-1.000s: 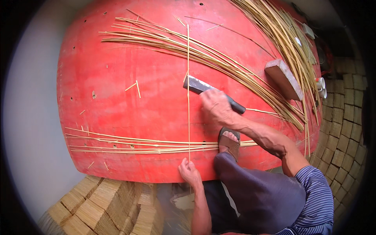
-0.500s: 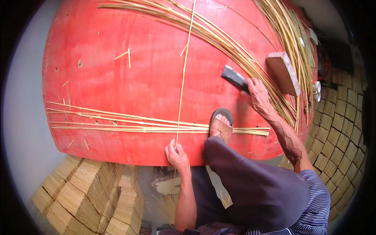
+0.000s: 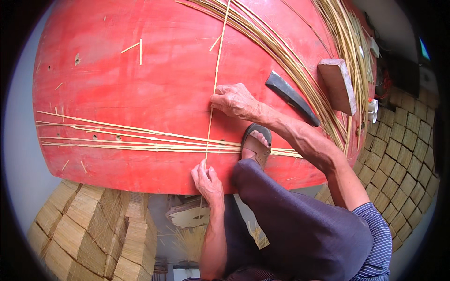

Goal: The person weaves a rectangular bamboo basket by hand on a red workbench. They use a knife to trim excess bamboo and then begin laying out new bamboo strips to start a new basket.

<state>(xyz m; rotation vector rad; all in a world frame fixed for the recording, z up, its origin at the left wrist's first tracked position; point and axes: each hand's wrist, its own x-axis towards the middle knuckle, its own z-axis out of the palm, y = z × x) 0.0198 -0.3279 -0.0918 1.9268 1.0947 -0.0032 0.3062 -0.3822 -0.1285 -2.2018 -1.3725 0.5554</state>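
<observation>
A long, thin bamboo-like strip (image 3: 217, 63) runs from the far edge of the picture toward me, crossing over several pale strips (image 3: 157, 148) that lie sideways on the red board. My left hand (image 3: 208, 186) pinches it at the board's near edge, and its tail hangs below. Farther up, the fingers of my right hand (image 3: 236, 101) close around the same strip. A dark, flat-bladed knife (image 3: 291, 97) lies on the board, beyond my right forearm. My sandalled foot (image 3: 256, 144) presses on the sideways strips.
The red board (image 3: 117, 89) carries small strip offcuts. A reddish brick (image 3: 336, 86) rests on long strips (image 3: 272, 42) at the right, near a thicker bundle (image 3: 344, 40). Stacked woven-looking blocks (image 3: 89, 225) stand below left, and more blocks (image 3: 398, 150) cover the right side. White cups (image 3: 373, 110) sit by the board's edge.
My right hand has let go of the knife, which now lies on the board, and moved left onto the strip. The left hand keeps its pinch. The whole view has shifted slightly.
</observation>
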